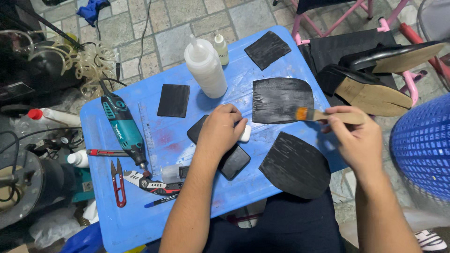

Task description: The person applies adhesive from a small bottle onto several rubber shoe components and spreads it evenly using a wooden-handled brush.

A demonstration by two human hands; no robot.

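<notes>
A small brush (323, 115) with a wooden handle and orange bristles is gripped by the right hand (356, 138), its tip set on the edge of a black rubber sheet (281, 100) lying flat at the middle-right of the blue bench (136, 220). The left hand (220, 129) is closed around a small white bottle (244, 133) and is pressed on a black rounded sole piece (232, 161) near the bench centre. The sheets look thin, matt and flexible — probably light, w/ a streaked, roughened face, so they are best taken by an edge or held flat under the palm; a wet glued face would be sticky, in my judgement. A second curved sheet (295, 166) hangs a bit over the front edge. Two smaller square pieces (174, 100) are seen further back, beside a big translucent squeeze bottle (206, 70). At the left a teal rotary tool (123, 129), red snips (118, 182) and a steel ruler (147, 136) are laid. Two black shoes (370, 89) w/ pale soles — stiff, smooth — rest on a pink stool at right.
</notes>
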